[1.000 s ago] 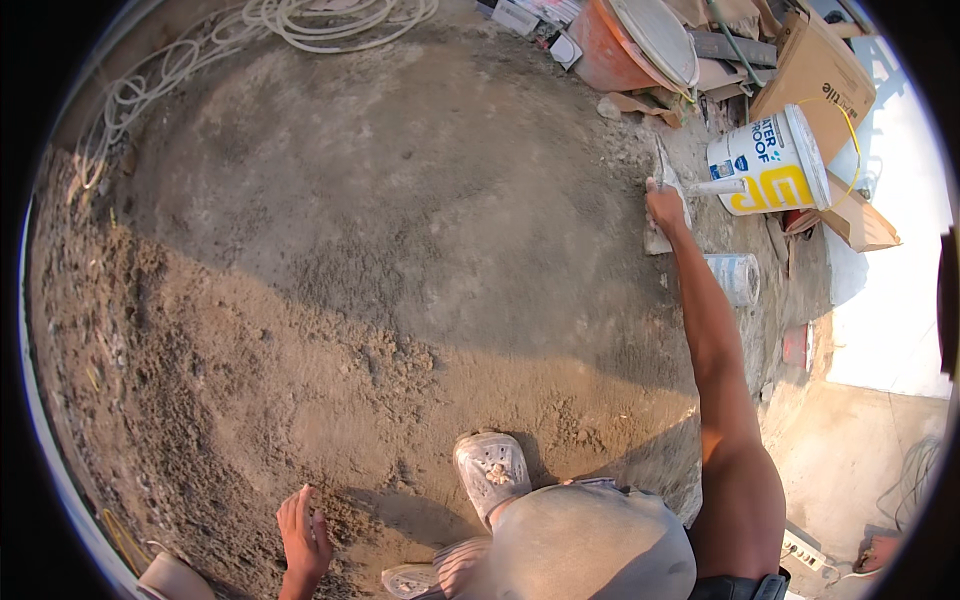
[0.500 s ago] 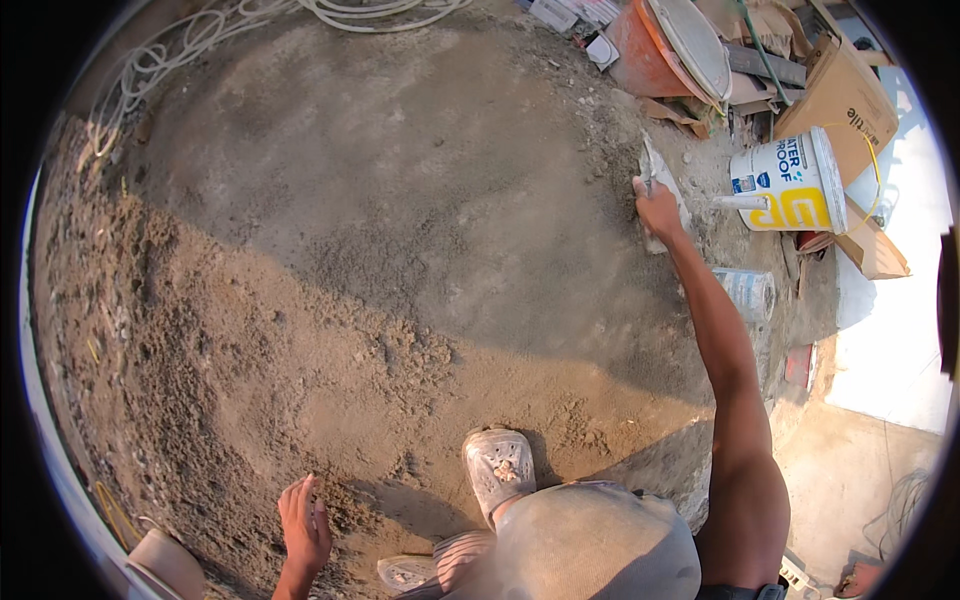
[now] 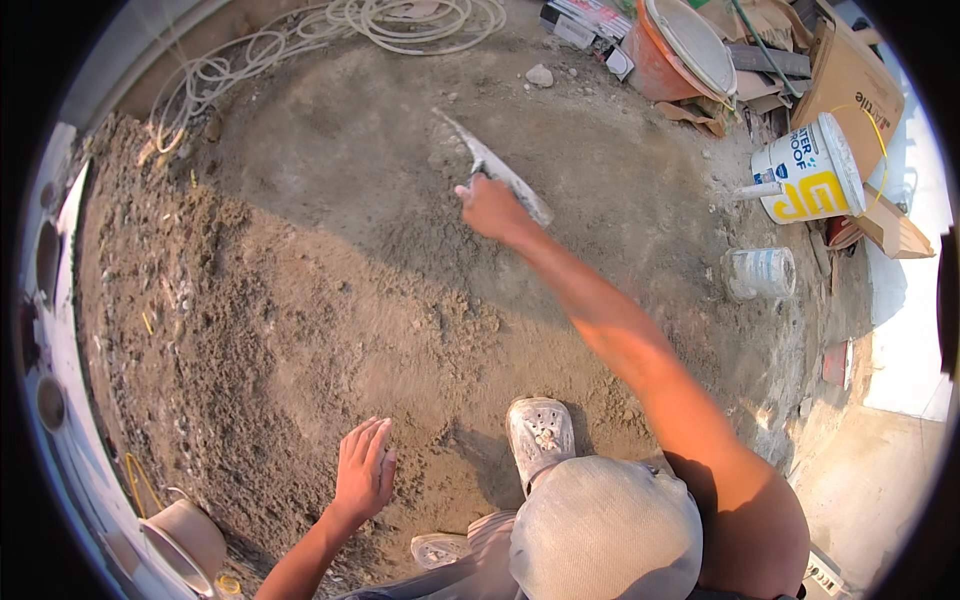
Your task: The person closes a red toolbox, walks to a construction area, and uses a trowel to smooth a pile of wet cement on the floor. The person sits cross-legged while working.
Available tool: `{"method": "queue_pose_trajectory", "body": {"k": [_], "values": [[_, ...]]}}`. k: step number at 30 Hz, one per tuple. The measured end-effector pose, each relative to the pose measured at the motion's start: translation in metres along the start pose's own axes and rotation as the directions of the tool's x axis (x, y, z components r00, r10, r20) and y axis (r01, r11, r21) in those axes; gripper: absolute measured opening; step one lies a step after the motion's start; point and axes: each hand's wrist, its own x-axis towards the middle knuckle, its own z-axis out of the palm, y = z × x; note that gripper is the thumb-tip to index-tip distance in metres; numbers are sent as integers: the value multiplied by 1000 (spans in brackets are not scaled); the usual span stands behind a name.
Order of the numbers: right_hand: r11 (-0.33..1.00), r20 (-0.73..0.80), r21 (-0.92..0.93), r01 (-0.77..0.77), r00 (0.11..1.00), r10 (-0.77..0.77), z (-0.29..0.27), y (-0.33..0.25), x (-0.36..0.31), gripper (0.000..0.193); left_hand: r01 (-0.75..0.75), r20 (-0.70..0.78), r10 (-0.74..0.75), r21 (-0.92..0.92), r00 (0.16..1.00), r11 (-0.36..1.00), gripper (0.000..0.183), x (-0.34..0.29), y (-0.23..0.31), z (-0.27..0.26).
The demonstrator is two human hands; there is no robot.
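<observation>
The floor is a grey-brown mortar bed (image 3: 330, 350), fairly smooth toward its far edge and rough and crumbly along its left edge. The right hand (image 3: 497, 210) is closed around the handle of a long-bladed trowel (image 3: 520, 190). The trowel is at the bed's far half, inside the shaded part, with its blade slanting from far left to near right. Whether the whole blade face bears on the mortar cannot be told.

The left hand (image 3: 365, 470) is open and holds nothing, fingers extended and thumb apart; it is over the near part of the bed, left of a pale clog (image 3: 541, 432). Contact with the mortar cannot be confirmed.

A pale hose (image 3: 430, 40) lies coiled along the far edge. An orange bucket (image 3: 650, 55) is at the far right corner. Along the right edge are a white bucket (image 3: 800, 165) with yellow marking and, nearer, a smaller whitish can (image 3: 760, 273). A cream bucket (image 3: 190, 540) is at the near left corner.
</observation>
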Motion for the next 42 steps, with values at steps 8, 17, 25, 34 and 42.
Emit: {"method": "queue_pose_trajectory", "body": {"k": [8, 17, 25, 34, 42], "values": [[876, 374, 298, 378, 798, -472, 140, -138, -88, 37, -318, 368, 324, -78, 872, 945, 48, -22, 31, 11], [930, -409, -16, -368, 851, 329, -18, 78, -99, 43, -30, 222, -45, 323, 974, 946, 30, -135, -6, 28], [882, 78, -188, 433, 901, -426, 239, -130, -141, 36, 45, 652, -35, 1, 758, 999, 19, -137, 54, 21], [905, 737, 331, 266, 526, -424, 310, -294, -307, 30, 88, 62, -98, 148, 993, 985, 24, -150, 106, -125], [734, 671, -232, 638, 652, -354, 132, -405, -264, 39, -350, -521, -662, -853, 539, 386, 25, -219, 14, 22]]}}
